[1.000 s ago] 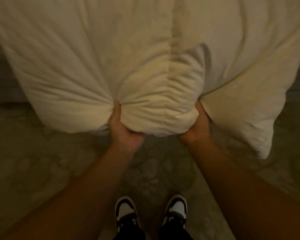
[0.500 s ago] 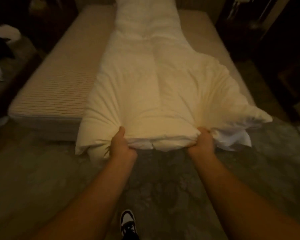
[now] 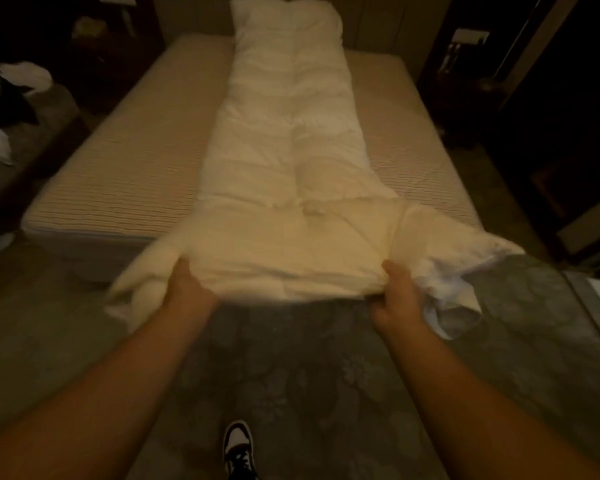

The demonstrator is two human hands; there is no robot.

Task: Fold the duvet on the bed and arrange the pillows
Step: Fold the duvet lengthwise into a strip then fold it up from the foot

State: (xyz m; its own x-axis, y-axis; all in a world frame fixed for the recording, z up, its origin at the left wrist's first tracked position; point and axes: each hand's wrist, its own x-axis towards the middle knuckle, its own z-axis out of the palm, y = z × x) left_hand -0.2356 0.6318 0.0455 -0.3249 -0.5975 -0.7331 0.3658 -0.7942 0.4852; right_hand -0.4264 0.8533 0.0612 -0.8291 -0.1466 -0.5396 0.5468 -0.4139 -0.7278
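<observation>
Since the earlier frame both hands have spread wider along the duvet (image 3: 284, 161), a long strip down the bed (image 3: 118, 174) at frame centre. Left hand (image 3: 187, 289) and right hand (image 3: 397, 299) clutch its near edge. Advise lifting both corners level before folding.

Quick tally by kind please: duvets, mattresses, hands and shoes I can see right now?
Duvet: 1, white duvet lying lengthwise on the bed
Mattress: 1, striped mattress
Hands: 2, left hand and right hand, both gripping the duvet's near end
Shoes: 1, black-and-white shoe
Total: 5
</observation>
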